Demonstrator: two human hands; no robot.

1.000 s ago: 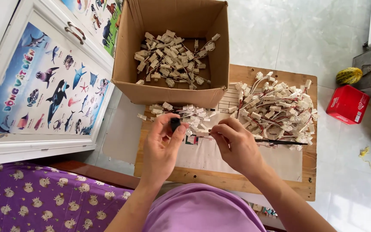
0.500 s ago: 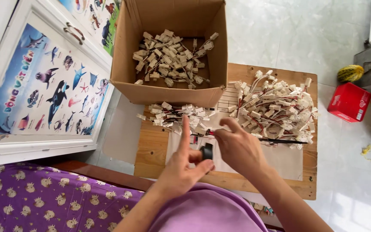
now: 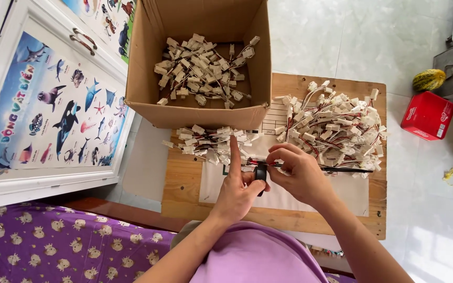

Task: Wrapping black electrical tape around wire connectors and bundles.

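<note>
From the head view, both hands are meeting over the middle of the wooden surface. The left hand is closing around a small black roll, index finger pointing to twelve o'clock. The right hand is pinching a thin wire bundle running toward three o'clock. The binding step seems to be in hand; winding on would call for steady tension. A connector heap is lying at one o'clock, a cardboard box at eleven.
</note>
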